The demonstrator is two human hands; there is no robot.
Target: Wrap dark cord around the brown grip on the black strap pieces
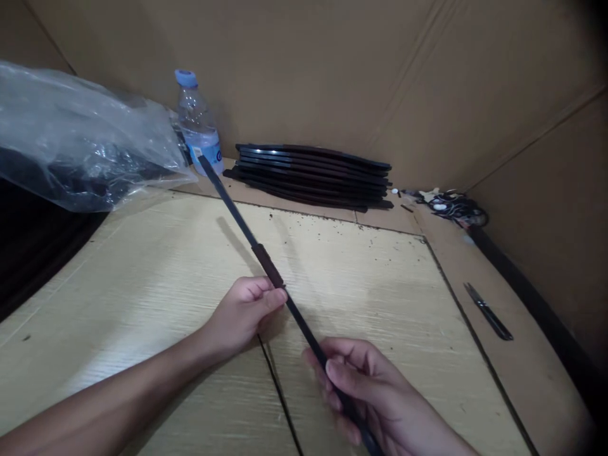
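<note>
I hold a long thin black strip point(232, 209) slanting from the clear plastic bag at upper left down toward me. My left hand point(242, 313) pinches it just below a short brown sleeve point(268, 265) fitted on the strip. My right hand point(365, 386) is closed round the strip's near end, close to the bottom edge of the view. The strip's far end reaches into the mouth of the plastic bag point(80, 145).
A stack of curved black strips point(313, 174) lies at the back by the cardboard wall. A water bottle point(197, 123) stands beside it. Small black snips point(489, 311) lie at right, and a tangle of scraps point(451, 206) sits in the far corner. The light wooden tabletop point(142, 285) lies below.
</note>
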